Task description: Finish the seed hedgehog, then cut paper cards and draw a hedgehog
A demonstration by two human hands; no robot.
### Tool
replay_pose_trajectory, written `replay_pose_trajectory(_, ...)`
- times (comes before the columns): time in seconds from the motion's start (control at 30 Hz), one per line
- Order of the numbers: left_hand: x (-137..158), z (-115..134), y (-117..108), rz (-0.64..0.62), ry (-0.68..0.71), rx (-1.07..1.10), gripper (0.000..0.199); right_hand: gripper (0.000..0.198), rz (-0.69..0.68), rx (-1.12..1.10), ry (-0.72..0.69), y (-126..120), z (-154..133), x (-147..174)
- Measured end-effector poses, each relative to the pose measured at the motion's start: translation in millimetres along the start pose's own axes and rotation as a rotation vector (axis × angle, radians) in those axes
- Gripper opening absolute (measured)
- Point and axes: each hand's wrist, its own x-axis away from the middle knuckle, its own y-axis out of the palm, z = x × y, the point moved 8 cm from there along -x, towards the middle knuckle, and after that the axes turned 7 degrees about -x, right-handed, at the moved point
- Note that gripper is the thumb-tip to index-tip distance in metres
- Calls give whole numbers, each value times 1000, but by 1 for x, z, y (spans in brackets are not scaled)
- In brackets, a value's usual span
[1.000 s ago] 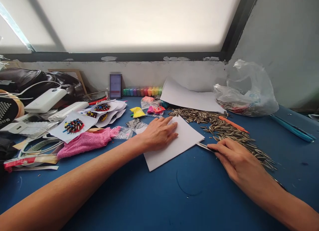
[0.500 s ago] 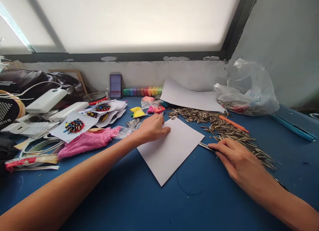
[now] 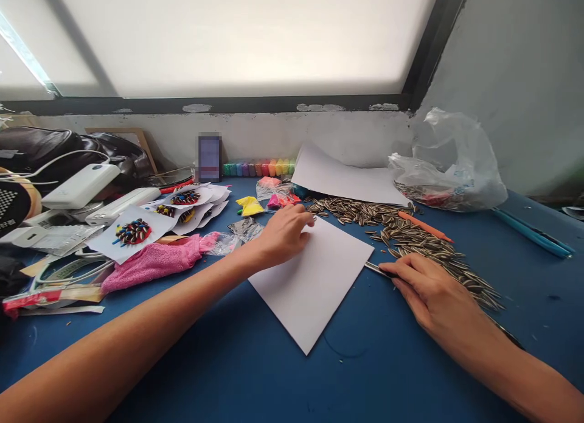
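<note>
A white sheet of paper (image 3: 314, 283) lies on the blue tabletop with one corner pointing toward me. My left hand (image 3: 285, 231) is at its far-left edge, the fingers curled over the paper and partly hidden from view. To the right of the sheet, my right hand (image 3: 422, 289) is closed around a slim metal tool (image 3: 378, 268). The tool's silver end points at the paper's right corner, and its exact kind is hidden by the fingers. A spread of striped sunflower seeds (image 3: 420, 240) lies just beyond the right hand.
An orange pen-like stick (image 3: 424, 226) rests on the seeds. Behind stand more white paper (image 3: 347, 176), a plastic bag (image 3: 456, 179), coloured clay packs (image 3: 260, 168) and a phone (image 3: 210, 158). Seed-decorated cards (image 3: 132, 231), a pink cloth (image 3: 159, 262) and power banks (image 3: 82, 185) crowd the left.
The paper has turned slightly, its near corner shifting right and toward me. My left thumb has drawn in from lying across the sheet. My right hand has stayed nearly still.
</note>
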Motion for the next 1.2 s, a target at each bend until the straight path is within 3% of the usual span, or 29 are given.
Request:
replay_pose_trajectory(0.2,-29,4,8,-47,107,-45,23,30,-16,-24,40,5,4,4)
replay_pose_trajectory(0.37,-46,16,4,-17,154,-61,50,30,-29,-3,34,5,2,4)
replay_pose_trajectory(0.57,-48,32,12,-146,250,-58,37,30,-37,12,33,5,1,3)
replay_pose_trajectory(0.83,-56,34,18,-134,219,-115,21,29,-39,-8,38,4,1,3)
replay_pose_trajectory(1.03,-52,33,13,-80,187,-105,33,28,-13,-26,29,0,0,1)
replay_pose_trajectory(1.2,-53,18,14,-44,102,-101,26,29,-25,-43,38,0,-3,0)
